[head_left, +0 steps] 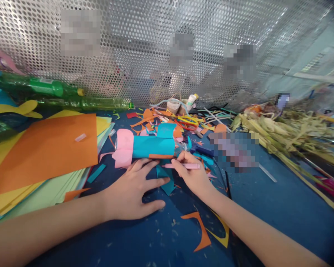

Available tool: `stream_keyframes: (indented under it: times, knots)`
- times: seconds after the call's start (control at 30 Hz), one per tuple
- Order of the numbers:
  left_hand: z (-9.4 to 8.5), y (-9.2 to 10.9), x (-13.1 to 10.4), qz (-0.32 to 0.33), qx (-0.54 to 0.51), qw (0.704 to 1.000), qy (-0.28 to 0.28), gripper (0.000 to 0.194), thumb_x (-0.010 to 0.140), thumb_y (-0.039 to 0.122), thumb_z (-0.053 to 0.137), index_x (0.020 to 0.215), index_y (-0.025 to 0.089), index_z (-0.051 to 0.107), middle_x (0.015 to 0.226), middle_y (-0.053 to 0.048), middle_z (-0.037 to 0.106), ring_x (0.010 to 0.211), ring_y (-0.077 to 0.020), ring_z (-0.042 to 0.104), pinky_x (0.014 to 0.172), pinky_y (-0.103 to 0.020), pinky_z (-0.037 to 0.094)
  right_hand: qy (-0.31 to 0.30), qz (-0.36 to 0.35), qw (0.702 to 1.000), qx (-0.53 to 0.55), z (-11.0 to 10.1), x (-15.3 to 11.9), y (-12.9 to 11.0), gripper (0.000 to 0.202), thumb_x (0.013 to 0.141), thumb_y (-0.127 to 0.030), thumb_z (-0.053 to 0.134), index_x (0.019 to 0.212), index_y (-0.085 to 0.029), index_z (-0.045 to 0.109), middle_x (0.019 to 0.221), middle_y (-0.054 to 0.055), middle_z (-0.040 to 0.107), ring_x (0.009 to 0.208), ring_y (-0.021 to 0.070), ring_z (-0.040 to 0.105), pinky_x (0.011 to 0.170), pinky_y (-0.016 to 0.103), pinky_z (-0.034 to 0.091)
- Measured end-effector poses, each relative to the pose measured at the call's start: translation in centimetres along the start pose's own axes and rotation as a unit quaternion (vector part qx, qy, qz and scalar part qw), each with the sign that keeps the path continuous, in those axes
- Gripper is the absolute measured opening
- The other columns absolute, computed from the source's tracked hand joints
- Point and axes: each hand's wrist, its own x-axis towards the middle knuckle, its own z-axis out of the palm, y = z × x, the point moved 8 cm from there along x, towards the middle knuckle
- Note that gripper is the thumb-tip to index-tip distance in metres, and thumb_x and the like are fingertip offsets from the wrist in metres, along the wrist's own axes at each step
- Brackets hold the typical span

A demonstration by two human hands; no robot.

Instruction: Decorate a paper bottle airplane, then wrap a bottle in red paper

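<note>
A clear bottle wrapped in blue paper (153, 145) lies on its side, with pink paper (124, 142) round its left end and its bare neck (180, 147) at the right. My left hand (137, 183) rests palm down with fingers spread, its fingertips below the bottle and on a loose blue paper piece (167, 181). In my right hand (190, 172), just below the bottle neck, a pink pen (193, 166) is pinched with its tip pointing left over the blue piece.
Stacked coloured paper (55, 144) lies at the left, green bottles (47, 87) behind it. Scraps and yellow-red scissors (187, 121) are beyond the wrapped bottle. Dried husks (284, 133) spread at the right. An orange scrap (202, 230) lies near the front; a perforated metal panel (139, 48) stands behind.
</note>
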Motion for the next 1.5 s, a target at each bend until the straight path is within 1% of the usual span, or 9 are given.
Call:
stream_keyframes:
  times: [0.2,0.43,0.6,0.77,0.93,1.07,1.2,1.37,1.5]
  knots:
    - [-0.1,0.0,0.0,0.003,0.001,1.0,0.001,0.052,0.081,0.056,0.053,0.129,0.037,0.052,0.141,-0.012,0.038,0.129,-0.0389,0.031,0.098,-0.061,0.034,-0.035,0.025,0.999,0.025,0.6,-0.1,0.4,0.026,0.083,-0.037,0.055,0.066,-0.022,0.042,0.052,-0.006,0.041,0.046,0.0098,0.039,0.047,0.023,0.03]
    - [-0.2,0.1,0.0,-0.003,-0.007,1.0,0.007,0.051,0.08,0.054,0.056,0.128,0.036,0.054,0.142,-0.012,0.038,0.13,-0.0386,0.03,0.1,-0.06,0.032,-0.004,0.016,1.0,-0.017,0.1,0.0,0.3,0.026,0.083,-0.033,0.054,0.062,-0.022,0.042,0.052,-0.006,0.04,0.045,0.0095,0.037,0.047,0.023,0.028]
    - [-0.3,0.0,-0.2,-0.009,-0.015,1.0,0.006,0.051,0.079,0.054,0.057,0.127,0.037,0.054,0.141,-0.011,0.039,0.129,-0.0382,0.031,0.1,-0.06,0.033,-0.001,0.004,1.0,-0.029,0.0,0.0,0.2,0.028,0.083,-0.033,0.053,0.06,-0.022,0.04,0.049,-0.007,0.037,0.045,0.01,0.035,0.046,0.023,0.027]
    - [-0.5,0.0,-0.3,-0.01,-0.017,1.0,0.014,0.051,0.078,0.052,0.059,0.127,0.039,0.053,0.142,-0.011,0.039,0.128,-0.0386,0.033,0.098,-0.06,0.034,-0.017,0.02,1.0,-0.014,0.4,-0.1,0.4,0.028,0.083,-0.036,0.052,0.062,-0.022,0.04,0.048,-0.007,0.038,0.045,0.0104,0.037,0.045,0.023,0.027]
    - [-0.6,0.1,-0.3,-0.003,-0.018,1.0,0.022,0.051,0.078,0.052,0.059,0.127,0.036,0.054,0.139,-0.01,0.042,0.127,-0.0371,0.034,0.1,-0.059,0.033,-0.008,-0.002,1.0,-0.014,0.3,-0.1,0.1,0.028,0.083,-0.035,0.052,0.061,-0.022,0.039,0.048,-0.007,0.037,0.046,0.0103,0.035,0.047,0.024,0.027]
    - [-0.6,0.1,-0.4,-0.002,-0.021,0.999,0.025,0.051,0.079,0.053,0.058,0.127,0.037,0.054,0.14,-0.01,0.041,0.128,-0.0372,0.033,0.099,-0.059,0.034,-0.003,0.027,0.999,0.03,0.2,-0.2,0.5,0.029,0.083,-0.035,0.053,0.061,-0.022,0.041,0.048,-0.007,0.038,0.045,0.0099,0.034,0.047,0.024,0.026]
    - [-0.5,0.0,-0.5,0.002,-0.018,1.0,0.023,0.05,0.079,0.054,0.057,0.126,0.038,0.055,0.141,-0.011,0.041,0.126,-0.0393,0.034,0.097,-0.062,0.034,0.042,0.048,0.992,0.106,-0.6,-0.1,0.8,0.032,0.084,-0.033,0.053,0.059,-0.022,0.036,0.046,-0.008,0.035,0.045,0.0092,0.032,0.049,0.024,0.027]
    - [-0.4,0.0,-0.6,-0.003,-0.018,1.0,0.022,0.05,0.08,0.055,0.056,0.127,0.038,0.054,0.141,-0.011,0.041,0.126,-0.0399,0.034,0.097,-0.062,0.034,-0.005,0.052,0.995,0.084,-0.2,0.1,0.5,0.029,0.084,-0.034,0.053,0.062,-0.021,0.041,0.046,-0.008,0.038,0.044,0.0094,0.034,0.049,0.024,0.027]
    - [-0.4,0.0,-0.6,-0.004,-0.018,1.0,0.021,0.051,0.08,0.055,0.055,0.127,0.038,0.054,0.141,-0.011,0.04,0.126,-0.0402,0.034,0.096,-0.062,0.034,-0.006,0.039,0.997,0.059,-0.3,0.2,0.3,0.03,0.084,-0.035,0.053,0.06,-0.022,0.04,0.046,-0.008,0.039,0.045,0.0098,0.036,0.05,0.024,0.029]
